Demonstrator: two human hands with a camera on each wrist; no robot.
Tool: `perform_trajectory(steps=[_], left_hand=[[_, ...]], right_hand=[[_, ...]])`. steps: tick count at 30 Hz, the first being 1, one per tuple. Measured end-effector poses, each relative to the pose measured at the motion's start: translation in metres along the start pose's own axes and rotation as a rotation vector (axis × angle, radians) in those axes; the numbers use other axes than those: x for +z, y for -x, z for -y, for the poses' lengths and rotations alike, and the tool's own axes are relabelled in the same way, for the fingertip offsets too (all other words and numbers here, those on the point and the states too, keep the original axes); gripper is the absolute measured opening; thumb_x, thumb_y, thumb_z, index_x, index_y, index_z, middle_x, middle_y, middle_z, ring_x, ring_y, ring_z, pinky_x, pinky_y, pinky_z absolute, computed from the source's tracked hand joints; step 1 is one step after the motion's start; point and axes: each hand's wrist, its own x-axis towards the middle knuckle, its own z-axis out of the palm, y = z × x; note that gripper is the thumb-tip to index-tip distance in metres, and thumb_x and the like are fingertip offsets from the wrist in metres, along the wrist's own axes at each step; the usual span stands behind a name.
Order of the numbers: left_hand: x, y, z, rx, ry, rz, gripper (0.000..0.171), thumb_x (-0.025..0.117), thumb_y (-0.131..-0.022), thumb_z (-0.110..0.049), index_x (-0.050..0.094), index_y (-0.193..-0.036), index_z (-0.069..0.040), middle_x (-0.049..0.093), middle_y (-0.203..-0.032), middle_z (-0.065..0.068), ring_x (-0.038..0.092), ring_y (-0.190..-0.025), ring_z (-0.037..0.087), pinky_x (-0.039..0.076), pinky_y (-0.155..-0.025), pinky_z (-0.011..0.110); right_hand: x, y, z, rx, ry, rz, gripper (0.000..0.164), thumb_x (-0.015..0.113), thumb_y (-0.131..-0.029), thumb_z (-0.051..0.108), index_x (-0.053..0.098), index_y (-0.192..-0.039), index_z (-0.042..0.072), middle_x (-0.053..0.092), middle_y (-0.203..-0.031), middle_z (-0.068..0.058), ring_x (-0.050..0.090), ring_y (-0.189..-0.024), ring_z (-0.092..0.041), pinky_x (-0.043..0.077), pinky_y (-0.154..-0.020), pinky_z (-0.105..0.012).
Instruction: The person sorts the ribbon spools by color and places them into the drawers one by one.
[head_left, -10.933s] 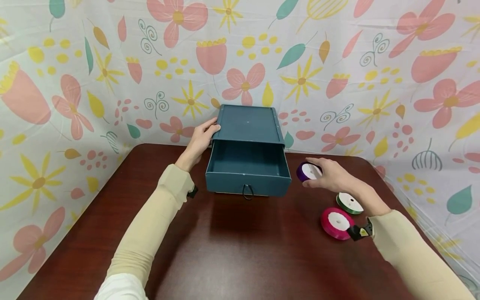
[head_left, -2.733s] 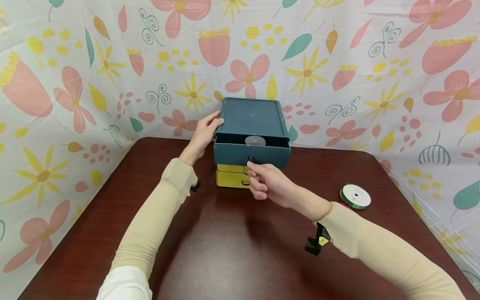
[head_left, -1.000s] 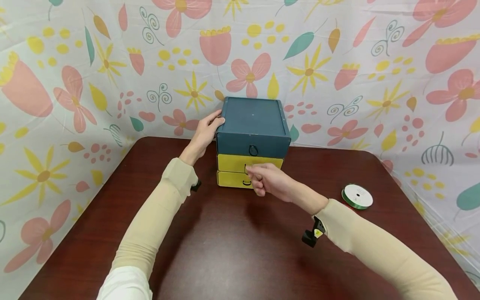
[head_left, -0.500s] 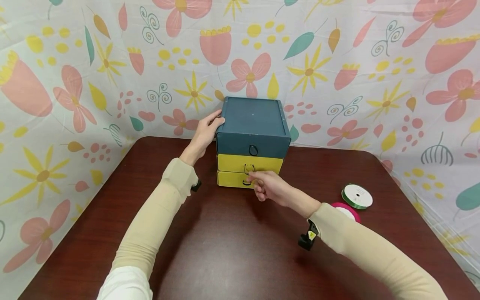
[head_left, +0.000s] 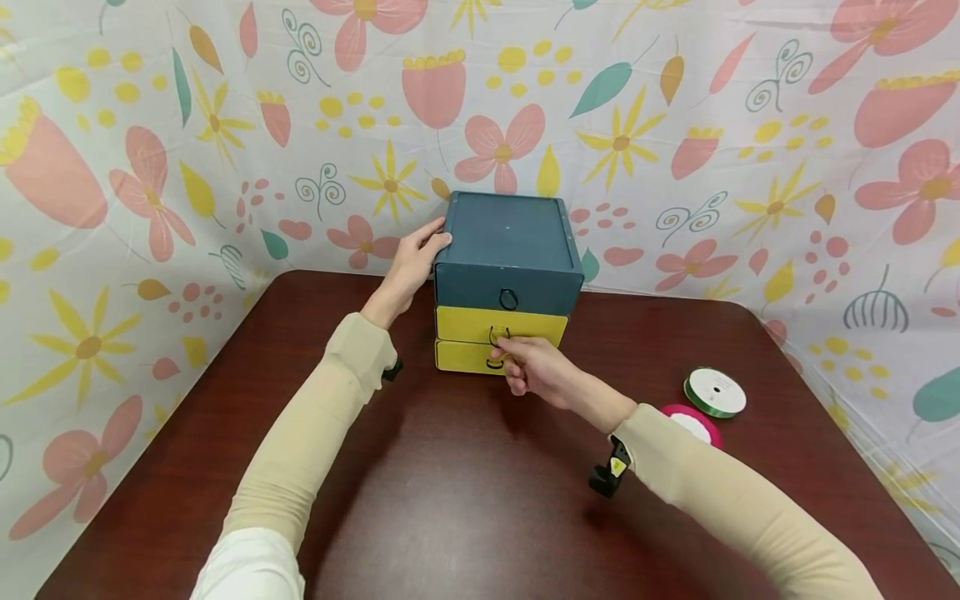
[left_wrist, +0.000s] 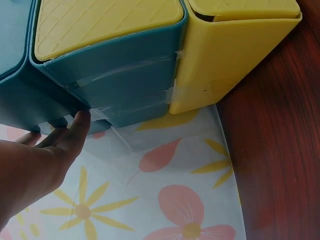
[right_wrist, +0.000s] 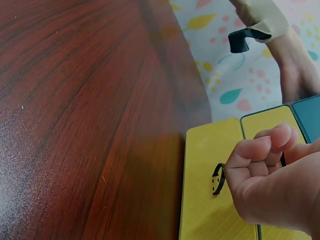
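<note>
Three drawers stand stacked near the back of the dark red-brown table point(head_left: 420, 492); the blue top drawer point(head_left: 468, 287) is pushed in, as are the yellow middle drawer point(head_left: 461, 325) and the yellow bottom drawer point(head_left: 461, 357), each with a black loop on its front; the left hand point(head_left: 408, 265) rests at the left edge of the blue box, thumb on its top and the other fingers only loosely bent along its side, pressing rather than wrapped round anything; the right hand point(head_left: 542, 368) is in front of the stack, fingers curled in, thumb and forefinger pinching the middle loop point(head_left: 508, 334) at its lower end, though the fingers hide part of the grip; the bottom loop point(right_wrist: 222, 181) shows free just beside the curled fingers in the right wrist view; well to the right of the stack lie two ribbon spools, a green spool point(head_left: 716, 392) with a white face and, nearer the person, a pink spool point(head_left: 693, 424) partly covered by the right sleeve point(head_left: 701, 475); a flower-patterned cloth point(head_left: 330, 92) hangs behind.
</note>
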Motion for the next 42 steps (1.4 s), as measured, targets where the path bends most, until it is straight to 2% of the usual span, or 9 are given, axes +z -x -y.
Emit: perform_trajectory(steps=[16,24,36,42], left_hand=[[0.000,0.000,0.000,-0.005,-0.005,0.000,0.054,0.043,-0.103,-0.030,0.028,-0.154,-0.017,0.025,-0.160,0.004,0.027,-0.147,0.022,0.029,-0.118,0.043],[0.000,0.000,0.000,0.006,0.000,0.006,0.054,0.043,-0.103,-0.030,0.028,-0.154,-0.017,0.025,-0.160,0.005,0.026,-0.147,0.022,0.027,-0.119,0.043],[0.000,-0.001,-0.001,0.005,0.002,0.001,0.055,0.044,-0.103,-0.028,0.028,-0.154,-0.016,0.026,-0.160,0.006,0.026,-0.147,0.022,0.027,-0.119,0.042],[0.000,-0.003,0.002,0.007,0.007,0.003,0.054,0.043,-0.103,-0.028,0.028,-0.154,-0.016,0.026,-0.160,0.005,0.027,-0.147,0.022,0.028,-0.119,0.043]], right_hand=[[0.003,0.006,-0.003,0.004,-0.033,0.004,0.036,0.040,-0.105,0.026,0.048,-0.119,-0.007,0.038,-0.060,0.004,0.038,-0.051,-0.011,0.036,-0.058,-0.026],[0.004,0.011,-0.004,0.015,-0.032,0.002,0.033,0.042,-0.104,0.028,0.051,-0.114,-0.002,0.037,-0.061,0.003,0.037,-0.051,-0.011,0.035,-0.058,-0.026],[0.009,0.019,-0.007,0.028,-0.040,0.003,0.033,0.042,-0.104,0.027,0.050,-0.115,-0.003,0.038,-0.058,0.003,0.038,-0.049,-0.011,0.036,-0.056,-0.026],[0.012,0.026,-0.010,0.014,-0.038,0.003,0.028,0.045,-0.103,0.028,0.054,-0.106,0.002,0.037,-0.058,0.002,0.038,-0.048,-0.012,0.036,-0.056,-0.026]])
